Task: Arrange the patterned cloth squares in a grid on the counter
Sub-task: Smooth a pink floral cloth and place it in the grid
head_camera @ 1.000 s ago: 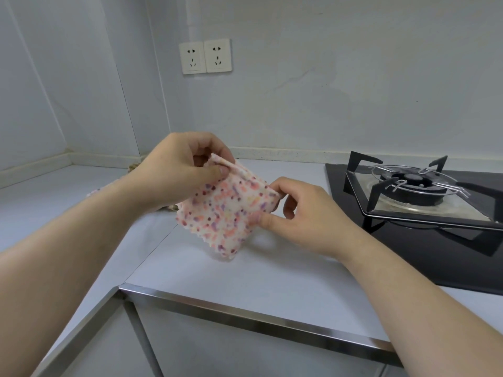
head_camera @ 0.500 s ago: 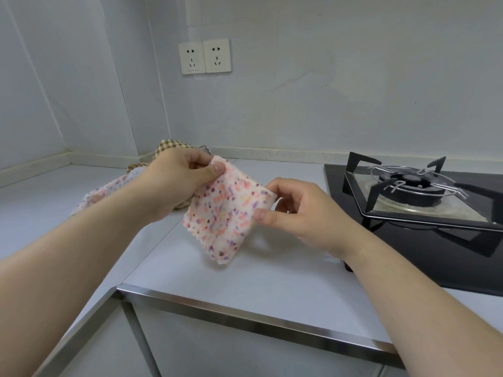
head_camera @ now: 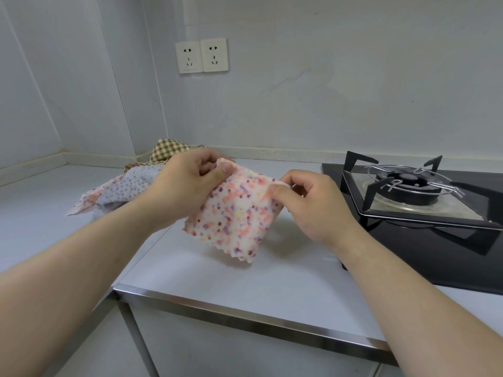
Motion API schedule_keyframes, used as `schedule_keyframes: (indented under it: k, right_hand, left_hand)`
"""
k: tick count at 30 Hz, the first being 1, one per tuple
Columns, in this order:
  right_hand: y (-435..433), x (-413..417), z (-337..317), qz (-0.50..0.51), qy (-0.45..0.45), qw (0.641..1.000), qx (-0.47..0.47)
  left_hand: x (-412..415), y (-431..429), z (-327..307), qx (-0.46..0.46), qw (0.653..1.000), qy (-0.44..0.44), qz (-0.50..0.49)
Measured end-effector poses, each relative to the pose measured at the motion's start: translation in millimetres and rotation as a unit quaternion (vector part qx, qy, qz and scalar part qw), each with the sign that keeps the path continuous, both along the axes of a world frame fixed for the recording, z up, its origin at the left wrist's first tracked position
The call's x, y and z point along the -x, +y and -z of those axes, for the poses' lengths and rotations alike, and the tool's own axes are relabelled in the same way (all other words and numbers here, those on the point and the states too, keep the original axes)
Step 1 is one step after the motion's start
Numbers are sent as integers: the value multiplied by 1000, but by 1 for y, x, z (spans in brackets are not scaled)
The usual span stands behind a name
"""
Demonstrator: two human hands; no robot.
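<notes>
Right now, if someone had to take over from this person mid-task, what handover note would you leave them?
Left hand: pinches the upper left corner of the pink speckled square.
Right hand: pinches its upper right corner; the square hangs spread between both hands over the counter.
Other squares: in a loose heap at the back left of the counter, a checked one at the rear.
Done: one square picked up; none laid flat in view.
Left: lay this one down, left of the gas hob, then place the rest in rows.
</notes>
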State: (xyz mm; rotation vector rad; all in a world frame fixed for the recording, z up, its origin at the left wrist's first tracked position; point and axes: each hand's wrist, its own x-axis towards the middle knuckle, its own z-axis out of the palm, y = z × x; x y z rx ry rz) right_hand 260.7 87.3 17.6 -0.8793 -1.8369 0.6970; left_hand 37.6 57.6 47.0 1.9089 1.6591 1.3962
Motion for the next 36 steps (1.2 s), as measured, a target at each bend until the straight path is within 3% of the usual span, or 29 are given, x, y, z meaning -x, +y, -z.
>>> schedule_keyframes:
  k: [5, 9, 15, 17, 21, 24, 26, 29, 36]
  right_hand:
    - [2, 0, 1, -43, -4, 998, 44]
    - [-1, 3, 2, -89, -16, 993, 71]
    - [3, 4, 3, -28, -39, 995, 87]
    - [5, 4, 5, -17, -39, 995, 93]
    - [11, 6, 12, 8, -55, 992, 109]
    - [14, 7, 18, 36, -102, 990, 85]
    - [13, 7, 20, 43, -122, 989, 77]
    - [8, 8, 19, 38, -137, 986, 89]
    - [3, 12, 19, -35, -170, 976, 133]
  left_hand:
    - [-6, 4, 6, -7, 999, -11, -40]
    - [-12, -3, 6, -35, 994, 67, -76]
    - [-14, -10, 2, -40, 989, 115, -83]
    - [-15, -9, 1, -30, 992, 98, -80]
    - [-11, -7, -3, 49, 998, -17, -37]
    - [-4, -6, -6, 120, 988, -89, 41]
    - [-3, -6, -6, 126, 988, -68, 66]
    - [-7, -5, -3, 109, 993, -41, 15]
    - [-6, 9, 11, 78, 986, -105, -103]
